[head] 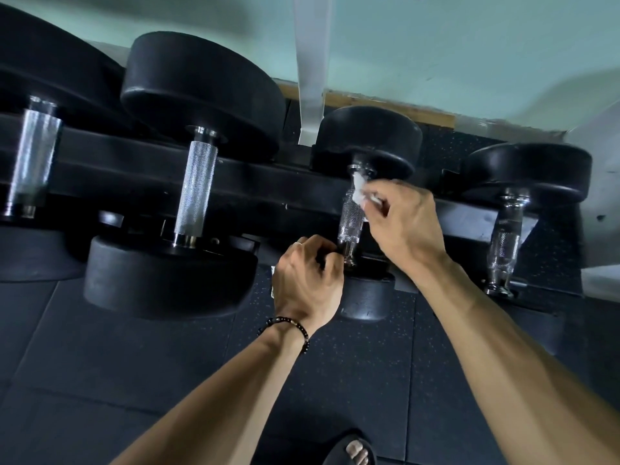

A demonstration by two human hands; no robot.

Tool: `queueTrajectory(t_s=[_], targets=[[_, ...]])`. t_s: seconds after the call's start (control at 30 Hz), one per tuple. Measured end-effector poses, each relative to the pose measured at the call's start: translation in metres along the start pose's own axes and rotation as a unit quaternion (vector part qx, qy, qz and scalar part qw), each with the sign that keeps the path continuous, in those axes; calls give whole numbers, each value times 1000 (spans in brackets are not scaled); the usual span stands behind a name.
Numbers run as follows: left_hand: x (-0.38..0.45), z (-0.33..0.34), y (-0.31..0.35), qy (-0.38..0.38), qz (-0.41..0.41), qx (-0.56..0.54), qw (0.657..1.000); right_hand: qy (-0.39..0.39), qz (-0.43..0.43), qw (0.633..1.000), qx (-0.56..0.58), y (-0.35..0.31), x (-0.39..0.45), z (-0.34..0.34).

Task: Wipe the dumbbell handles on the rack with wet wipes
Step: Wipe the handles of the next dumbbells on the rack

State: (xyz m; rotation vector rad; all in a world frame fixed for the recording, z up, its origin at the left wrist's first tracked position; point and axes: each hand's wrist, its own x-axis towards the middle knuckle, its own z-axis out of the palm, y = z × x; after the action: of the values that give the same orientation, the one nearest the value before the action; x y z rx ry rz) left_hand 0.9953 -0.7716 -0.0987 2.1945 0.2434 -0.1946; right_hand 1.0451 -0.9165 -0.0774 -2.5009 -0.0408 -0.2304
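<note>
Speckled black rubber flooring (352,357) and a pale green wall (469,45) frame a black dumbbell rack (134,169). On the rack, the third dumbbell from the left shows a knurled chrome handle (350,218). Right hand (407,226), to the right of this handle, pinches a crumpled white wet wipe (360,189) against the handle's far end. Left hand (307,280), fingers curled, grips the handle's near end by the collar. Larger dumbbells (198,135) lie left of the handle; a smaller one (516,209) lies right.
</note>
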Motion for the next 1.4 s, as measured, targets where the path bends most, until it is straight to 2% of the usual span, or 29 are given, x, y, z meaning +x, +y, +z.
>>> queueTrajectory(t_s=[0.13, 0.2, 0.3, 0.47, 0.53, 0.63, 0.67, 0.7, 0.77, 0.83, 0.9, 1.0, 1.17, 1.23, 1.33, 1.4], targets=[[0, -1, 0, -4, -1, 3, 1000, 37, 5, 999, -25, -4, -10, 7], [0, -2, 0, -6, 5, 5, 1000, -12, 10, 1000, -27, -7, -27, 7], [1, -2, -1, -2, 8, 3, 1000, -73, 28, 996, 49, -10, -33, 0], [0, -1, -1, 2, 7, -5, 1000, -18, 87, 992, 93, -6, -19, 4], [1, -1, -1, 1, 5, -3, 1000, -60, 102, 989, 89, -3, -28, 4], [1, 0, -2, 1, 6, -4, 1000, -200, 129, 968, 78, -1, -30, -4], [1, 0, -2, 2, 7, -6, 1000, -220, 127, 965, 68, 1, -26, -5], [1, 1, -2, 3, 7, -8, 1000, -214, 123, 967, 56, 2, -22, -7], [1, 0, -2, 6, 3, -13, 1000, -152, 134, 978, 57, 1, -17, -7], [0, 0, -2, 6, 6, -16, 1000, -103, 162, 975, 112, -1, -25, -5], [0, 0, -2, 6, 11, -14, 1000, -117, 185, 967, 131, -1, -37, -1], [0, 0, -3, 7, 8, -15, 1000, -142, 189, 967, 100, -1, -36, -1], [0, 0, -3, 4, 9, -19, 1000, -13, 190, 971, 144, -8, -16, -1], [0, -1, -2, 3, 6, -20, 1000, -30, 217, 965, 146, -7, -25, 2], [-1, -1, -2, 8, 7, -22, 1000, -123, 242, 956, 113, -7, -40, -2], [0, -1, -2, 8, 6, -27, 1000, -115, 239, 956, 123, -5, -32, -3]])
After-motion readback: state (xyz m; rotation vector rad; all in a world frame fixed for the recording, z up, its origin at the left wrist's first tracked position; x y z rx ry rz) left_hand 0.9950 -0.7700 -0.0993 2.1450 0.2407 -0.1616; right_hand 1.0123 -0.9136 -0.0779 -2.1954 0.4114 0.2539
